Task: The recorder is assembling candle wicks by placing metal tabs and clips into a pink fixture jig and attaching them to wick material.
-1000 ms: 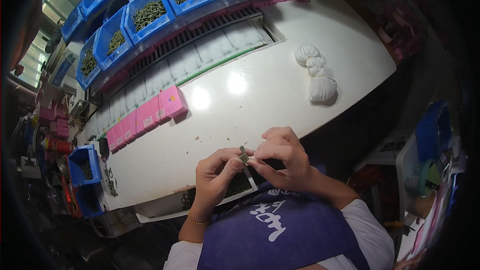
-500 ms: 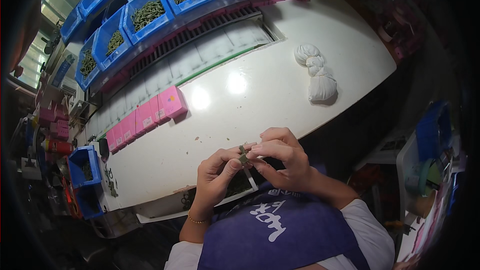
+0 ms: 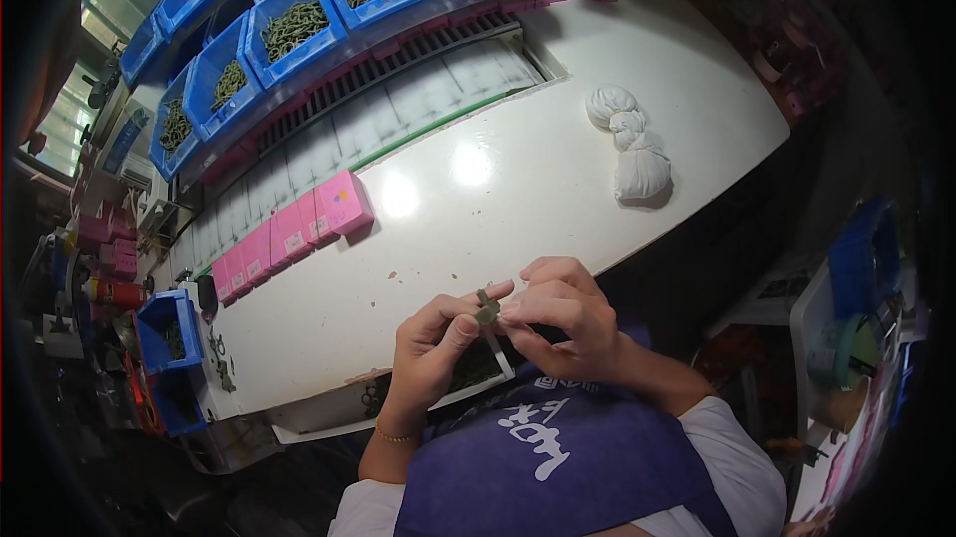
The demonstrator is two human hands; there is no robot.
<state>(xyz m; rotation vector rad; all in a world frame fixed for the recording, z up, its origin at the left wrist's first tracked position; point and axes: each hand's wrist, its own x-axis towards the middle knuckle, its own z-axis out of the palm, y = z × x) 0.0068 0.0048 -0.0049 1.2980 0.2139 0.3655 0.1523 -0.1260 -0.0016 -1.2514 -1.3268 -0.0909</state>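
Observation:
Between my two hands, just over the table's near edge, is a small dull-green piece (image 3: 487, 314) with a narrow upright part and a wider lower part. My left hand (image 3: 435, 343) pinches it between thumb and fingers. From the other side, my right hand (image 3: 563, 316) presses its fingertips against the piece, the fingers bent and close together. Its exact kind is too small to make out. Below the hands, an open drawer with a white rim (image 3: 498, 358) shows partly, dark inside.
Blue bins (image 3: 299, 59) with many thin green pieces line the far side. Pink blocks (image 3: 344, 201) stand in a row before a recessed white strip (image 3: 398, 104). A knotted white cloth bundle (image 3: 640, 164) lies at right. Small blue bins (image 3: 167, 338) hang at left.
The green piece has turned slightly between my fingers and shows a broader face. My right fingertips have shifted a little; both hands stay in nearly the same place.

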